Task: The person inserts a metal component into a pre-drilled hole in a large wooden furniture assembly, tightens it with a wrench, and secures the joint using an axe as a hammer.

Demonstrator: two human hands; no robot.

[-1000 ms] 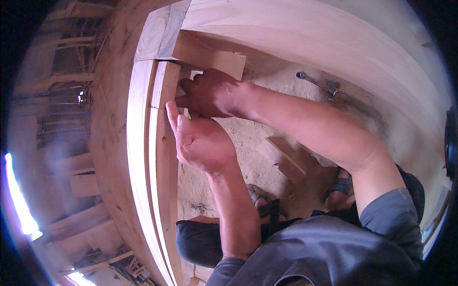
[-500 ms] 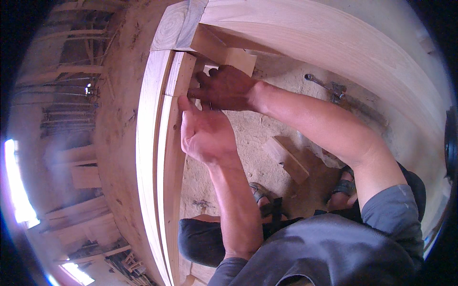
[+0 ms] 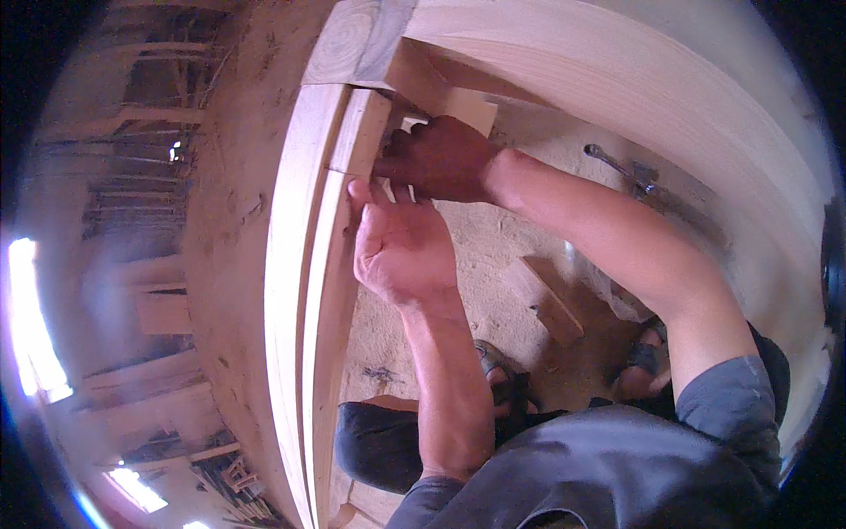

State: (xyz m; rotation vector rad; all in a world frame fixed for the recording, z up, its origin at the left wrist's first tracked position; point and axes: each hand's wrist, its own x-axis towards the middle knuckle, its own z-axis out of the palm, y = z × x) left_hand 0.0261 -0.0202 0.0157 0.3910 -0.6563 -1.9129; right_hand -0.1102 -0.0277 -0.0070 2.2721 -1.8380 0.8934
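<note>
A pale wooden frame runs along my left side, with a long inner rail and a short wood block end to end with it at a seam. My left hand is at the rail just below the seam, its thumb pressed to the rail's inner edge and its fingers bent, partly hidden. Just above it my right hand is in shadow, fingers curled toward the block's inner side. Whatever its fingertips hold, if anything, is hidden.
A thick corner post joins the frame to a wide curved board across the far side. Inside, on the sandy floor, lie a wood offcut and a metal tool with a long handle. More timber is stacked at left.
The whole view has shifted slightly, so the frame and hands appear farther right. Both hands keep nearly the same place at the seam.
</note>
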